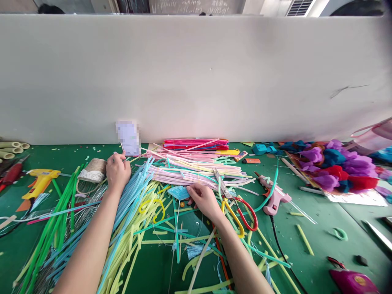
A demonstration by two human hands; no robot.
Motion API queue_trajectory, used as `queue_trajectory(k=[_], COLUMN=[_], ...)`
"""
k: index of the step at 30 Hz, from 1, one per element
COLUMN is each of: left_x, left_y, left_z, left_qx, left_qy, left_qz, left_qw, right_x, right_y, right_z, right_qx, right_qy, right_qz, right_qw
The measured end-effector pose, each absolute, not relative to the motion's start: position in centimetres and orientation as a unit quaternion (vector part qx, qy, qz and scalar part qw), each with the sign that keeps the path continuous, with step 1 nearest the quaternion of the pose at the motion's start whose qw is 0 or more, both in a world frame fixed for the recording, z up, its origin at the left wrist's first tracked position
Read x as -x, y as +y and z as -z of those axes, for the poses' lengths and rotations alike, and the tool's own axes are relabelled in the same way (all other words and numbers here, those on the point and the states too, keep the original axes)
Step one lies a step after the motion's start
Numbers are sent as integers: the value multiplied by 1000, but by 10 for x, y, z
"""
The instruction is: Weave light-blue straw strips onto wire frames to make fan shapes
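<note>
- A green surface [306, 220] is strewn with long plastic straws in many colours, seen from above the person's two bare forearms.
- The left hand [118, 171] reaches forward to a small phone [128, 138] propped upright against a pale partition wall [196, 77]; its fingertips touch the phone's lower edge, and the fingers are loosely curled around nothing, so the grip is free.
- The right hand [204, 200] lies palm down on the straw pile, with its fingertips pinching a small light-blue fringed piece [178, 192] that sits just left of the hand, near the middle of the surface.
- Blue and yellow straws [131, 216] fan out between the two arms.
- A heap of pink straws [196, 167] lies beyond the right hand.
- Scissors with red and yellow handles [241, 214] rest just right of the right wrist.
- A pink glue gun [275, 198] lies further right.
- A yellow glue gun [39, 181] lies at the far left, well apart from the hands.
- A spool of twine [93, 170] sits just left of the left hand.
</note>
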State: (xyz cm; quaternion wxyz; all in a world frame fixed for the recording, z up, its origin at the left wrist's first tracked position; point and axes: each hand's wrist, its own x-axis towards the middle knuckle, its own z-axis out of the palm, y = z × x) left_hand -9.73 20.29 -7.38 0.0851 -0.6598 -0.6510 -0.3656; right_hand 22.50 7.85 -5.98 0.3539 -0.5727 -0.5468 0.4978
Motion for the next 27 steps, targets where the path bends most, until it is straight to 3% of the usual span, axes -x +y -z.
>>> queue_trajectory(k=[13, 27], left_x=[101, 94], left_y=[205, 210], left_z=[76, 76], left_qx=[690, 739], left_qy=[-610, -585], left_qz=[376, 332], left_qw=[102, 41], right_x=[-226, -225], right_y=[78, 77], right_z=[60, 57], right_qx=[571, 574], right_qy=[-548, -543], right_qz=[-498, -502], right_qw=[354, 352])
